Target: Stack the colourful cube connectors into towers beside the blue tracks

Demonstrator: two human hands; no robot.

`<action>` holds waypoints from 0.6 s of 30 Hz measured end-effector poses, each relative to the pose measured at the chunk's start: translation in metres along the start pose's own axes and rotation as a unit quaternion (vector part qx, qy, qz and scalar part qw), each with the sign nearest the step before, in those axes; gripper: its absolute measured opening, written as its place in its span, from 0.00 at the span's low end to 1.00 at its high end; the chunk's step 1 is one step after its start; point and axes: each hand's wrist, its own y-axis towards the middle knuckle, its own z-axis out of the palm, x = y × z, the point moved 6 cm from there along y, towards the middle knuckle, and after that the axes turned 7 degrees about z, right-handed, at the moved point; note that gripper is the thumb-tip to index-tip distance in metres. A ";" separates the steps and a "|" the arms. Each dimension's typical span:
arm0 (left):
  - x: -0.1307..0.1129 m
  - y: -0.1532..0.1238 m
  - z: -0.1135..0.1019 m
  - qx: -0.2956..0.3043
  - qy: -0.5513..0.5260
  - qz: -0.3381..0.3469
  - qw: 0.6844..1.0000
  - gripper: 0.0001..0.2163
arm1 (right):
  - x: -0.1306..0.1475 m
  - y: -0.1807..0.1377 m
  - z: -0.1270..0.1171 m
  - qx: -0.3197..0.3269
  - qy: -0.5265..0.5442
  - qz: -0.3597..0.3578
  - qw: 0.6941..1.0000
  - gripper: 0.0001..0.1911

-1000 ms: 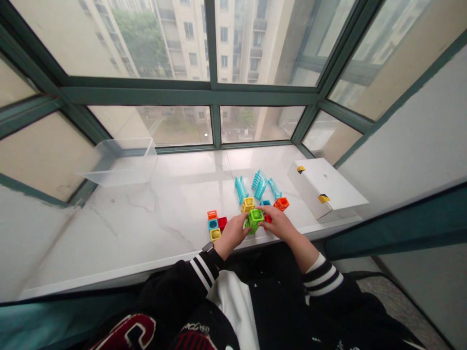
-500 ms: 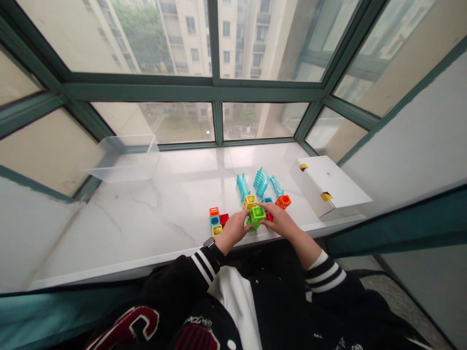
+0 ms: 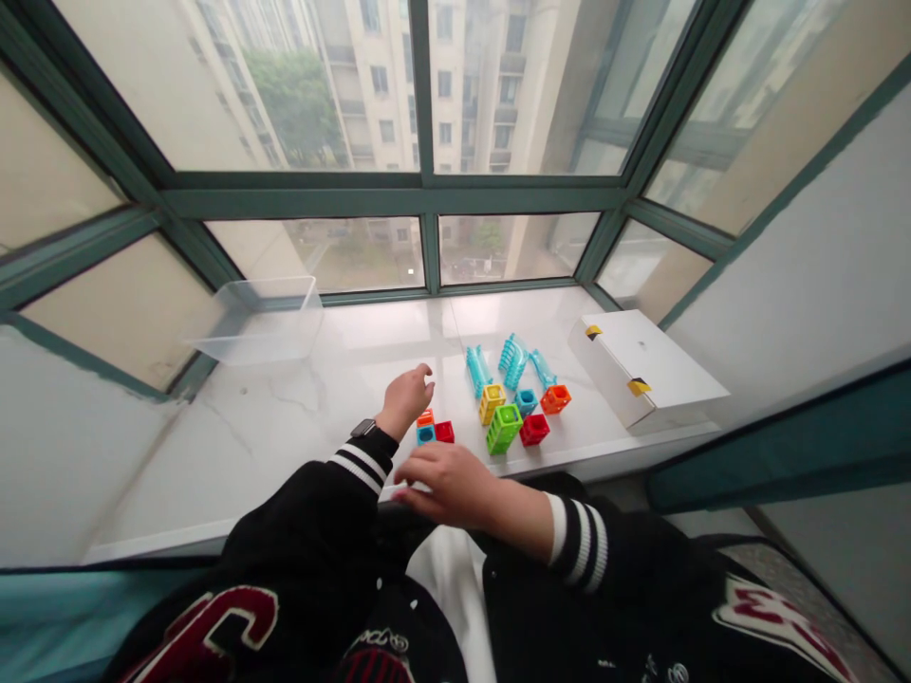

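Red block (image 3: 445,433) beside blue block (image 3: 425,434); my right hand (image 3: 450,482) near, fingers parted; left hand (image 3: 405,396) by orange block (image 3: 425,417), grip can't tell.

White sill (image 3: 370,351): blocks (image 3: 504,432), turquoise pieces (image 3: 512,360), tub (image 3: 263,349), box (image 3: 651,360)

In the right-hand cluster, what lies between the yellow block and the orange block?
A blue block sits between the yellow block and orange block, in the head view.

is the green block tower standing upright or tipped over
Upright: the green block tower stands on the white sill, its long side running up and its square top facing upward.
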 end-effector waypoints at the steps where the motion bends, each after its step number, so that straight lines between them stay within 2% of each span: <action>1: 0.001 0.004 -0.001 0.008 0.013 -0.008 1.000 0.14 | 0.010 0.011 0.013 0.017 -0.025 0.024 0.999 0.16; 4: 0.004 0.011 0.002 0.016 0.013 -0.027 0.999 0.14 | 0.023 0.031 0.036 0.061 -0.075 0.129 0.987 0.31; 7: 0.011 0.009 0.008 0.014 -0.014 -0.059 0.998 0.14 | 0.025 0.036 0.043 0.100 -0.091 0.177 0.975 0.34; 9: 0.017 0.006 0.012 0.006 -0.048 -0.080 0.996 0.13 | 0.026 0.035 0.046 0.115 -0.092 0.159 0.976 0.30; 13: 0.028 0.001 0.019 -0.030 -0.152 -0.118 0.981 0.11 | 0.026 0.026 0.055 0.130 -0.076 0.059 0.987 0.19; 16: 0.036 0.006 0.021 -0.071 -0.261 -0.143 0.952 0.08 | 0.022 0.016 0.064 0.139 -0.046 0.005 0.989 0.14; 18: 0.042 0.013 0.017 -0.100 -0.349 -0.157 0.919 0.07 | 0.014 0.011 0.070 0.143 -0.008 -0.003 0.990 0.11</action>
